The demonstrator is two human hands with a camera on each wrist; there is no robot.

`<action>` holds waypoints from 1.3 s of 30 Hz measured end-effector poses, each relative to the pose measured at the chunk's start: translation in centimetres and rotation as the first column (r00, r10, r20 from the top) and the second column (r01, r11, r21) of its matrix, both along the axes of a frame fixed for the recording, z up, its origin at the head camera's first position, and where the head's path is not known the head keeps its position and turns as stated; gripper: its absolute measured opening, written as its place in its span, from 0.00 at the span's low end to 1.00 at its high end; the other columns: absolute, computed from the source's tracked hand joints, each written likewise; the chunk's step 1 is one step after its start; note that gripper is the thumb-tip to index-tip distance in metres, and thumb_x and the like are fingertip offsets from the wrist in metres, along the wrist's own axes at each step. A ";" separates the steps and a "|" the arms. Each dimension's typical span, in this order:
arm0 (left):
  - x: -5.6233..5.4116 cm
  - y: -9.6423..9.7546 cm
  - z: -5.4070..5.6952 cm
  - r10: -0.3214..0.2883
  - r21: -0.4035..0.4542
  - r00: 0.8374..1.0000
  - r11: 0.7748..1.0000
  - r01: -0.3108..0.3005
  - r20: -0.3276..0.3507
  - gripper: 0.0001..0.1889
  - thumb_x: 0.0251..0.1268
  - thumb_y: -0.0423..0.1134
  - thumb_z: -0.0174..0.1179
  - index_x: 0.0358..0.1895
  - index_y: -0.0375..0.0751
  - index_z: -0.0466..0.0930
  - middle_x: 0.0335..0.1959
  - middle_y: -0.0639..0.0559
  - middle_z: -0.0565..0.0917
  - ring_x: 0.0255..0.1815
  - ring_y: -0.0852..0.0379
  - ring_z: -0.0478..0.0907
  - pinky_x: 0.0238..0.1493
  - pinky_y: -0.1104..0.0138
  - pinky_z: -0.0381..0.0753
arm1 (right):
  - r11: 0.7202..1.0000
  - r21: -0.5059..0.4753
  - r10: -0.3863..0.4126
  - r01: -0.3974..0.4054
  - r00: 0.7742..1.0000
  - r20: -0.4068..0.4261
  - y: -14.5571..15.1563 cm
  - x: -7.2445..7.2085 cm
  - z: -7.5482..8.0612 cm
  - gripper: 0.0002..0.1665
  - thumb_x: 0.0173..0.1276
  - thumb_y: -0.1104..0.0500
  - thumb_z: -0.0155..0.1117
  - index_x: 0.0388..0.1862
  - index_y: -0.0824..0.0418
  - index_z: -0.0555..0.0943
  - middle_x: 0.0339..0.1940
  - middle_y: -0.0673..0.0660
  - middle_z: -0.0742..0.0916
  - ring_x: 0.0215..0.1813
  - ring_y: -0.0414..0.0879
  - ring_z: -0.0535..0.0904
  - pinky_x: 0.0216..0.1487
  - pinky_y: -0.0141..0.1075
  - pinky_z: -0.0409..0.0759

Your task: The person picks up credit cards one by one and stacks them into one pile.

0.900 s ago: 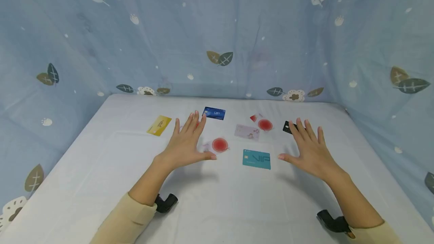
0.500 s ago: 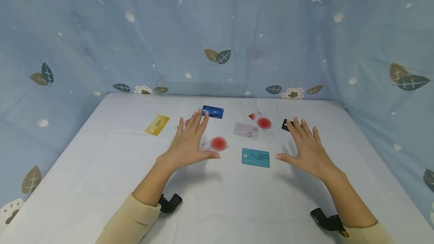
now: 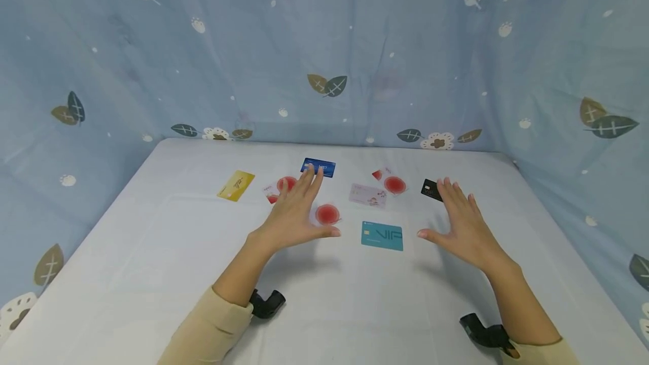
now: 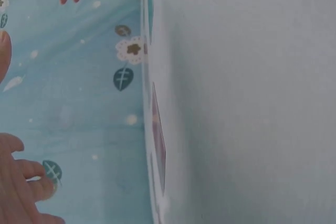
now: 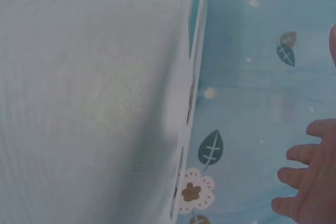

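Observation:
My left hand hovers over the left half of the table with straight, spread fingers. It holds nothing and partly hides a transparent card with a red circle. Its fingertips overlap the blue VIP card in the head view. On the right, my right hand is also raised and empty, thumb out, covering part of a black card. Between the hands a teal VIP card lies flat. The right wrist view shows the spread fingers of the right hand; the left hand shows in its own wrist view.
A gold card lies at the left. A pale pink card and two more red-circle cards, one right and one left, rest on the white tablecloth. A blue leaf-patterned curtain surrounds the table's back and sides.
My left hand has shifted to the right, uncovering the left red-circle card and covering more of the nearer one. The right hand stays almost in place, and the cards lie as before.

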State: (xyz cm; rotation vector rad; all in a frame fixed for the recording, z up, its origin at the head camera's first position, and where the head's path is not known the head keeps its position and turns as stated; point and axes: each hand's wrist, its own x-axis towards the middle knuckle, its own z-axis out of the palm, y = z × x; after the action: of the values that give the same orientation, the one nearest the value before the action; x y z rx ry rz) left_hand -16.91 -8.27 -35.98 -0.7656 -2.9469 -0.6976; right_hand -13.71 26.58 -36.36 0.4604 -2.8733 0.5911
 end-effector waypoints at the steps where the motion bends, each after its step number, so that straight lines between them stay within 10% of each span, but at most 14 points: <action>1: 0.0 0.1 -0.1 -0.002 0.005 1.000 1.000 0.002 0.006 0.62 0.45 0.72 0.59 0.76 0.51 0.31 0.77 0.50 0.35 0.77 0.50 0.36 0.69 0.41 0.33 | 1.000 -0.008 0.003 -0.003 1.000 -0.002 0.0 0.0 0.0 0.63 0.53 0.41 0.70 0.76 0.66 0.46 0.74 0.71 0.54 0.75 0.66 0.44 0.70 0.61 0.35; 13: -0.2 1.5 -0.8 -0.018 0.091 0.999 0.996 0.013 0.051 0.61 0.45 0.71 0.62 0.76 0.53 0.33 0.78 0.49 0.39 0.77 0.51 0.38 0.70 0.42 0.38 | 0.965 -0.260 0.090 -0.045 0.982 0.164 0.3 -0.2 -0.8 0.61 0.58 0.52 0.70 0.77 0.61 0.39 0.77 0.64 0.46 0.76 0.64 0.39 0.62 0.70 0.47; 39: -0.5 5.1 -2.1 -0.128 0.202 0.980 0.975 0.095 0.154 0.61 0.42 0.65 0.68 0.76 0.49 0.40 0.77 0.51 0.43 0.77 0.53 0.43 0.72 0.50 0.47 | 0.975 -0.223 0.056 -0.012 0.980 0.192 -0.5 -0.6 -2.2 0.61 0.54 0.47 0.72 0.77 0.59 0.45 0.76 0.67 0.53 0.76 0.65 0.42 0.58 0.72 0.52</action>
State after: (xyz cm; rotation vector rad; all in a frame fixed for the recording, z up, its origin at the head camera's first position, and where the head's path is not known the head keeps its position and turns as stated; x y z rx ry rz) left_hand -17.42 -3.17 -38.05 -0.9022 -2.9356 -1.0895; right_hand -14.29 26.11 -38.57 0.4386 -2.9372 1.0033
